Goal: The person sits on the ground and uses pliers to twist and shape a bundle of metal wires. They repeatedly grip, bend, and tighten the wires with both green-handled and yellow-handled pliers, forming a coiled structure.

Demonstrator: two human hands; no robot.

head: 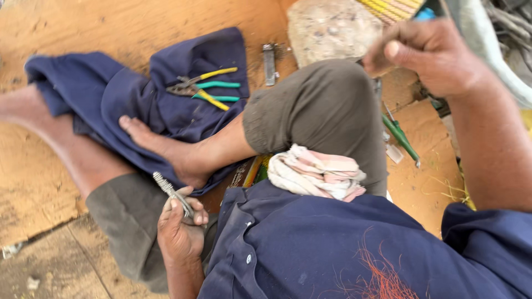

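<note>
Head view, looking down at a person seated on a worn board [39,182] with legs crossed. The left hand [180,230] rests low against the left thigh, its fingers curled shut around a thin metal rod [172,194]; the rod's ridged, spring-like end sticks up and left out of the fist, near the bare foot [166,147]. The right hand [429,52] is raised at the upper right, above the bent right knee [324,102]. Its fingers are folded in and the thumb is pressed along the forefinger, as in a pinch; whether anything sits in that pinch I cannot tell.

A dark blue cloth [105,94] is spread on the board beyond the foot. On it lie two pliers, one with yellow handles [213,86] and one with green handles [216,91], crossing each other. Just right of the cloth a small metal bar [269,63] lies on the board, beside a rough stone [330,27]. A striped rag [316,171] is bundled in the lap, touching the knee. Right of the knee a green-handled tool [400,135] lies on the board, pointing down and right. Orange threads [382,277] cling to the blue shirt [310,249].
</note>
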